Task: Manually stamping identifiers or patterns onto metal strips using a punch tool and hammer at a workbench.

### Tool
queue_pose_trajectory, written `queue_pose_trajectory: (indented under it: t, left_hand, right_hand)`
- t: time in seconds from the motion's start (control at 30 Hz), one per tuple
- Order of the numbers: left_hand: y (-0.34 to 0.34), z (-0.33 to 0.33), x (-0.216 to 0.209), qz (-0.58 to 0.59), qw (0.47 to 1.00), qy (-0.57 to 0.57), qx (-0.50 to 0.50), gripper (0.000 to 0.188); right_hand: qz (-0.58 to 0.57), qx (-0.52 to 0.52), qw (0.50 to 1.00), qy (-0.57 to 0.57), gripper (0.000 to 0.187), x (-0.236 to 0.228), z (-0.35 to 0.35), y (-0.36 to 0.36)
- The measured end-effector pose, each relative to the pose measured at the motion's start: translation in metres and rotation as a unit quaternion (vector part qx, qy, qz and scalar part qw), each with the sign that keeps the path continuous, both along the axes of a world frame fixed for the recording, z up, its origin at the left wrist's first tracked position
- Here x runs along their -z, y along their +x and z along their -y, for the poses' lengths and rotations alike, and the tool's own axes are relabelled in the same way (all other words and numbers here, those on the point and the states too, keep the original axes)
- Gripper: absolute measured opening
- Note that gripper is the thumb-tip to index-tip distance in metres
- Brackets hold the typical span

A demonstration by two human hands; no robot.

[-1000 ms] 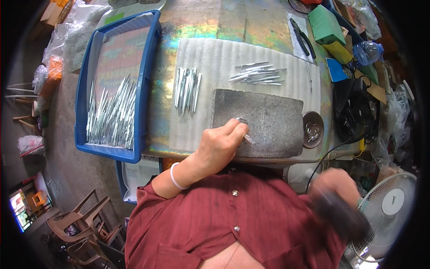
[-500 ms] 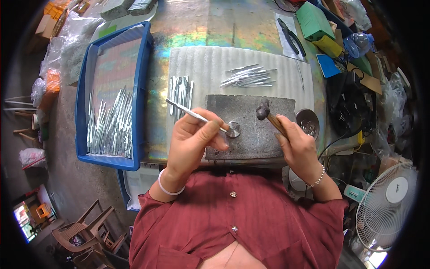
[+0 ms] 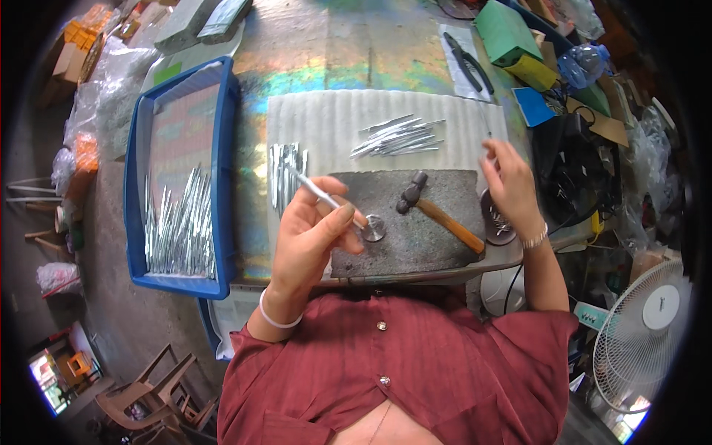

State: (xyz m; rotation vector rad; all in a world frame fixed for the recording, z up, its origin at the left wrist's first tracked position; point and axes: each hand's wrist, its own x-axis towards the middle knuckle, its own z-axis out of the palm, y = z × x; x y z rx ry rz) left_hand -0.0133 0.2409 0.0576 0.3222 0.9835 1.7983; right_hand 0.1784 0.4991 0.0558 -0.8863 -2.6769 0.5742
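My left hand [image 3: 308,230] pinches a slim silver metal rod [image 3: 317,191], tilted over the dark stone block [image 3: 437,252]. Just by its fingertips a small round shiny metal piece [image 3: 374,228] rests on the block. A hammer [image 3: 445,222] with a wooden handle lies on the block, head toward the far side. My right hand [image 3: 513,182] holds nothing that I can see. Its fingers are apart and reach to the near end of a thin metal tool [image 3: 486,119] on the foam sheet; contact is unclear. Below that hand sits a dark bowl [image 3: 489,233] of small metal bits.
On the white foam sheet [image 3: 319,111] lie a loose pile of silver rods [image 3: 397,139] and an upright-laid bundle [image 3: 280,178]. A blue tray [image 3: 225,156] of more rods stands at left. Pliers [image 3: 469,63], a green box [image 3: 504,33] and a fan [image 3: 641,334] are at right.
My right hand has let go of the hammer, which now lies on the block, and has moved up and right toward the thin tool. My left hand still holds the rod.
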Motion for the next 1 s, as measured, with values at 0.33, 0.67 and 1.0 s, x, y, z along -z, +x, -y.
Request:
queue_pose_trajectory:
  t: [0.33, 0.67, 1.0]
  left_hand:
    - [0.008, 0.021, -0.013, -0.267, 0.962, -0.051, -0.024, 0.018]
    - [0.015, 0.016, -0.009, -0.247, 0.965, -0.061, 0.063, 0.019]
    - [0.04, 0.002, 0.0, -0.277, 0.96, -0.034, 0.011, 0.019]
  right_hand:
    - [0.165, 0.096, 0.977, 0.096, 0.025, 0.064, -0.105, -0.049]
    - [-0.098, -0.047, 0.918, -0.381, 0.014, -0.055, 0.014, -0.016]
    - [-0.201, -0.19, 0.885, -0.373, 0.008, -0.045, 0.117, -0.041]
